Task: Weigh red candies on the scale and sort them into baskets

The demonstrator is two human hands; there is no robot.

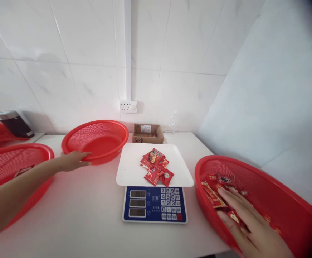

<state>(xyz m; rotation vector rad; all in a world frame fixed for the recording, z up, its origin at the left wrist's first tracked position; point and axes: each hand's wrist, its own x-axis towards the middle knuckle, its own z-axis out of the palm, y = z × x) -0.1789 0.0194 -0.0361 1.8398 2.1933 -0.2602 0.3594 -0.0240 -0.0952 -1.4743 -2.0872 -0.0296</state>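
My left hand (74,161) is at the near rim of an empty-looking round red basket (122,145), fingers over the edge and thumb along the outer side, gripping it. On the right, my right hand (248,218) reaches into another red basket (203,179), fingers stretched and thumb apart, above small red snack packets (212,193). Between the baskets stands a digital scale (156,204) with a blue keypad and three small displays. Several red snack packets (157,166) lie in a loose pile on its white pan (130,168).
A third red basket (44,148) stands at the left, partly behind my forearm. Behind the scale are a small cardboard box (148,138) and a clear plastic bottle (172,122). A black cylinder with a silver top (15,123) lies at far left. A socket (128,106) is on the wall.
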